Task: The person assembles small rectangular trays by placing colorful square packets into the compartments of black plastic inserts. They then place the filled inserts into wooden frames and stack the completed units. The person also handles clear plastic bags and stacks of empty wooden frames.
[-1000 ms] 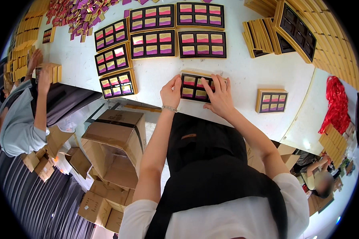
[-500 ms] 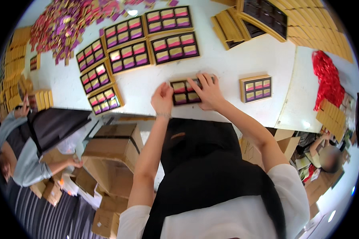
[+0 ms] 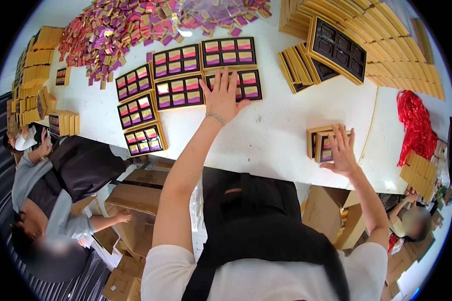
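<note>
My left hand reaches forward with its fingers spread over a gold-edged box of small pink, gold and purple wrapped pieces. It partly covers that box, at the near right of a group of similar filled boxes. At the right, my right hand lies with fingers apart over another filled box. That box sits on top of a second gold-edged box, slightly offset from it. My right hand hides much of the upper box.
A heap of loose wrapped pieces covers the far left. Boxes with empty dark trays lie far right, before stacked gold boxes. Red ribbons hang at the right. People work on both sides; a cardboard box stands below the table.
The filled box from in front of me now lies on the box at the right, under my right hand. My left hand has moved forward onto the box group. The view has shifted.
</note>
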Demonstrator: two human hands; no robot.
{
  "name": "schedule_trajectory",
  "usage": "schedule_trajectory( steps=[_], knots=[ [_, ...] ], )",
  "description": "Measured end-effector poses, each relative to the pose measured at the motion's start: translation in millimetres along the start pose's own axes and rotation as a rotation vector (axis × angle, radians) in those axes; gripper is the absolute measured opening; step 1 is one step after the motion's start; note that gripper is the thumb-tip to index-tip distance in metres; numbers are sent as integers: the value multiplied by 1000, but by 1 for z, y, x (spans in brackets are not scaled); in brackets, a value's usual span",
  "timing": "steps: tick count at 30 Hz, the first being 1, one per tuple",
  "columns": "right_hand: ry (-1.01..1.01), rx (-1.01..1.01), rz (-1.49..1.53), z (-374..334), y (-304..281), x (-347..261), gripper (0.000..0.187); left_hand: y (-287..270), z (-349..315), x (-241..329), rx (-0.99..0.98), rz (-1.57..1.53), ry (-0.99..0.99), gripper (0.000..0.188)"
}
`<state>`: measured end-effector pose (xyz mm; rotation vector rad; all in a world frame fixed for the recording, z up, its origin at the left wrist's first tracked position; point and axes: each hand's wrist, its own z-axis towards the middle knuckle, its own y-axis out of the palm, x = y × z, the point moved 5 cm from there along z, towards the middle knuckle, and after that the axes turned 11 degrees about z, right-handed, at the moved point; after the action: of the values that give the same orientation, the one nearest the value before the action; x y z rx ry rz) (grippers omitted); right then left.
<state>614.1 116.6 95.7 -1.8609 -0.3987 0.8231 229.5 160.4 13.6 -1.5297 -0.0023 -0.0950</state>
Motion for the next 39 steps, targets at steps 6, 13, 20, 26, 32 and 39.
schedule_trajectory(
  steps=[6,13,20,26,32,39],
  knots=[
    [-71,588,674,224,-20,-102,73,-7,-2,-21,-158,103,107,109],
    [744,783,969,498,3,-1,38,-7,-56,39,-192,-42,149,107],
    [463,463,1533,449,-39,-66,26,-24,-106,-8,107,-782,-399,101],
    [445,302,1686,225,-9,-113,36,-38,-82,-51,-19,-2241,-601,58],
    [48,111,270,130,-4,-158,112,-26,-134,-11,-351,-1944,-675,44],
    [-60,-40,177,133,57,-135,118,-2,-172,9,-184,-1447,-573,43]
  ],
)
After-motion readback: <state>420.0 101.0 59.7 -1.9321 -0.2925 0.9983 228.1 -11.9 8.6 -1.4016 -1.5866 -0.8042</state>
